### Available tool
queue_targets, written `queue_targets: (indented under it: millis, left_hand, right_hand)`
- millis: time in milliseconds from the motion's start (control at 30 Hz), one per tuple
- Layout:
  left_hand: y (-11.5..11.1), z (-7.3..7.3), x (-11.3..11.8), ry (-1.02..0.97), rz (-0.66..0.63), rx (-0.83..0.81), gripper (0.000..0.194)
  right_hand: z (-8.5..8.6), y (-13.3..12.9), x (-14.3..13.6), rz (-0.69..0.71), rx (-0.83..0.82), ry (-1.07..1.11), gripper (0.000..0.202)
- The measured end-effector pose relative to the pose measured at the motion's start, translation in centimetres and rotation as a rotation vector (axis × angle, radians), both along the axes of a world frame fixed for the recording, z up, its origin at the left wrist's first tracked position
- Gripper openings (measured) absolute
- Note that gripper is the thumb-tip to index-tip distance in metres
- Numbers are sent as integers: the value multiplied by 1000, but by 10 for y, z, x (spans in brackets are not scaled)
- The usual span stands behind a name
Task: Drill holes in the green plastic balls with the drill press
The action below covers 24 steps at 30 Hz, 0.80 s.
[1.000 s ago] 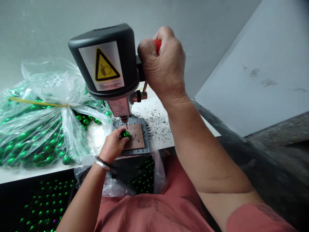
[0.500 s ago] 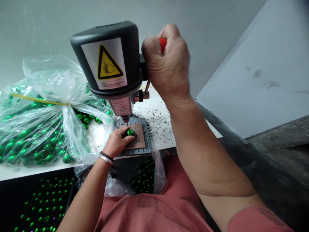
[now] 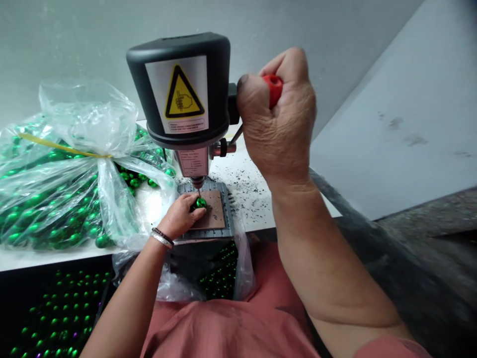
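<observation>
My left hand grips a shiny green ball between thumb and fingers. The ball rests on a brown square board, over the grey slotted base of a bench drill press. Straight above the ball is the thin drill bit; whether its tip touches the ball I cannot tell. My right hand is wrapped round the red knob of the lever at the drill's right side. A warning label faces me on the black drill housing.
A clear plastic bag full of green balls, bound with a yellow tie, lies at the left. Dark shavings litter the white table. More green balls show in a dark container below the table edge, beside loose plastic film.
My right hand and the red knob have come down and tilted toward me. The drill housing appears farther right in view. My left hand still holds the ball under the bit.
</observation>
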<state>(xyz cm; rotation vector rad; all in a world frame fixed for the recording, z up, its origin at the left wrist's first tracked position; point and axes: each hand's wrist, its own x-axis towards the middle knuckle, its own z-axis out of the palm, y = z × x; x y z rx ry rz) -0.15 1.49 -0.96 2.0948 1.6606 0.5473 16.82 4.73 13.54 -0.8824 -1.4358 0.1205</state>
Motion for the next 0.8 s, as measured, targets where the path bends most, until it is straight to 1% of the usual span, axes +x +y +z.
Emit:
queue_targets:
  millis: [100,200,333,467,533,633,700,800]
  left_hand:
    - [5,2,-3,36,-83,-7,30]
    - [8,2,-6,42,-108,-6,29]
    - [8,3,-9,3,-57,-38,30]
    - [6,3,-7,-12,-46,-69,34]
    - [5,1,-3,-15,-23,-44,35]
    - [3,-2,2,-4,17,9,30]
    - [2,-4,4,11,34,20,28]
    - [1,-4,4,10,46,21,29]
  right_hand:
    - [0,2,-1,14,4,19,23]
    - [-1,2,-1,26,9,23,24]
    - [-1,0,0,35,-11,26,23]
    - [0,0,1,25,13,0,23]
    - [0,1,1,24,24,-3,25]
    - [-1,0,0,19,20,0,26]
    - [-1,-1,0,12,2,-3,23]
    - [-1,-7,1,-5,-1,-15,22]
